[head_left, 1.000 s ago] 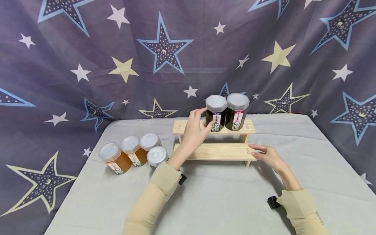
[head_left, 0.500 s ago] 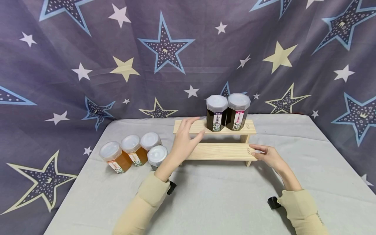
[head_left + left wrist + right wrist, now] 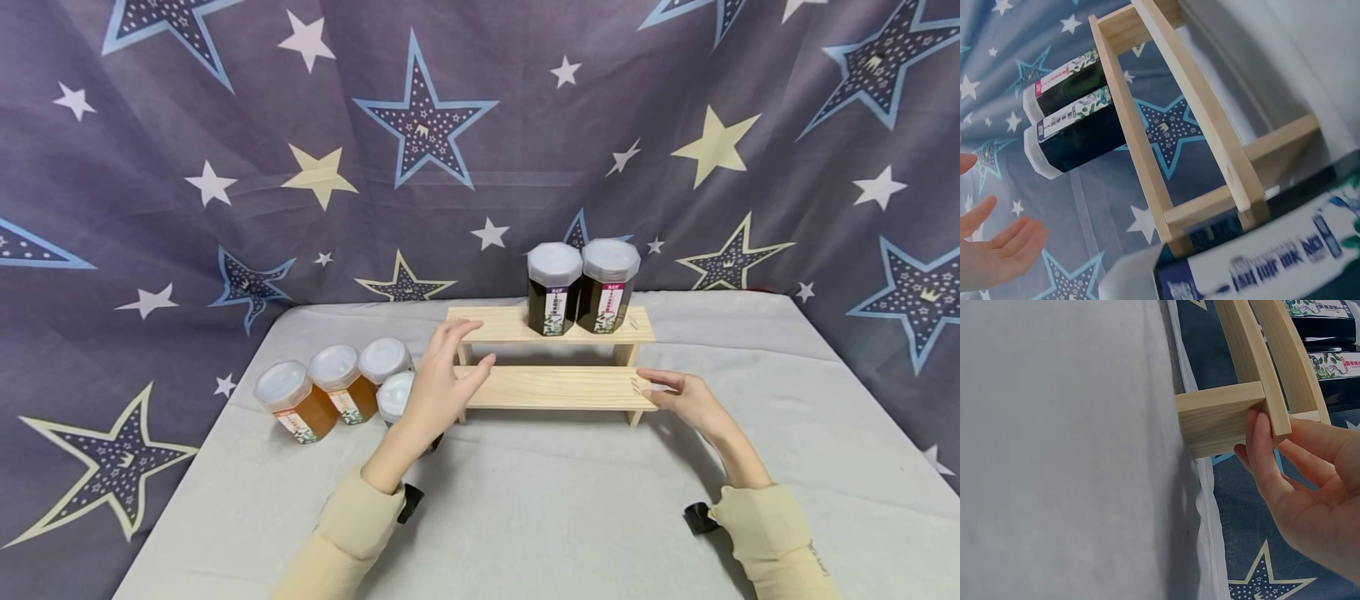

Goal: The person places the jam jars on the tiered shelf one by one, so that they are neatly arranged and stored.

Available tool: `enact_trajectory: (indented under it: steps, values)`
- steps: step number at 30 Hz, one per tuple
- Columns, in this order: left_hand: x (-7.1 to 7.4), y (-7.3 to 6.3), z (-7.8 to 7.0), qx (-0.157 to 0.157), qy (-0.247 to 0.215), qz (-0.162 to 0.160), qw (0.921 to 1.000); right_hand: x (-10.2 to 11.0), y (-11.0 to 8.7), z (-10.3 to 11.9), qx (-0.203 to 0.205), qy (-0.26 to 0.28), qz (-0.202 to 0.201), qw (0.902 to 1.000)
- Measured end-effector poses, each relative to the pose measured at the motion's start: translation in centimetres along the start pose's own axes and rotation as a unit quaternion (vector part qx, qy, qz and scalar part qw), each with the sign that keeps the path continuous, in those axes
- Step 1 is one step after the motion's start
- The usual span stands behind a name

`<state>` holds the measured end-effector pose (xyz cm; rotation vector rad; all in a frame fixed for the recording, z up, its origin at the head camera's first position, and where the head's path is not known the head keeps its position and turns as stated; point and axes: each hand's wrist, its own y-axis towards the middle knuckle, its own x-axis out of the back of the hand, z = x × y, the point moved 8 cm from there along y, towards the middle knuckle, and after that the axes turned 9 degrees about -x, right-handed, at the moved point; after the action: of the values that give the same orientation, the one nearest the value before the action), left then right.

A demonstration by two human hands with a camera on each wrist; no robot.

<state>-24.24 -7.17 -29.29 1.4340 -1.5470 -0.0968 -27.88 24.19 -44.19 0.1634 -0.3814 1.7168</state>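
Note:
A two-tier wooden rack [image 3: 555, 387] stands on the cloth-covered table. Two dark jars [image 3: 609, 287] with whitish lids sit side by side on its upper shelf [image 3: 491, 323]. My left hand [image 3: 438, 383], fingers spread and holding nothing, hovers by the rack's left end, partly in front of a dark jar [image 3: 1260, 269] on the table. With thumb and fingers, my right hand [image 3: 1310, 469] pinches the right end of the lower shelf [image 3: 1254, 369].
Left of the rack, two amber jars [image 3: 306, 412] [image 3: 352, 398] and another lidded jar [image 3: 385, 358] stand close to the dark one. A star-patterned curtain [image 3: 525, 142] hangs behind the table [image 3: 570, 508].
My left hand has drawn away from the left jar on the upper shelf, moving left and toward me. My right hand stays at the lower shelf's end.

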Motion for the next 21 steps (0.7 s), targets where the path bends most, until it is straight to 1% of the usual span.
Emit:
enact_trajectory:
  steps: [3,12,21]
  values:
    - [0.5,-0.6,0.1,-0.002,0.007,-0.003,1.0,0.0,0.0,0.1,0.0,0.001,0.001,1.0]
    - [2.2,-2.3,0.6,-0.015,0.051,-0.026,0.9982,-0.1,-0.1,0.1,-0.002,0.0,0.001,1.0]
    - [3.8,-4.0,1.3,0.003,0.099,-0.031,0.9946,-0.1,-0.2,0.2,0.002,0.0,0.002,1.0]
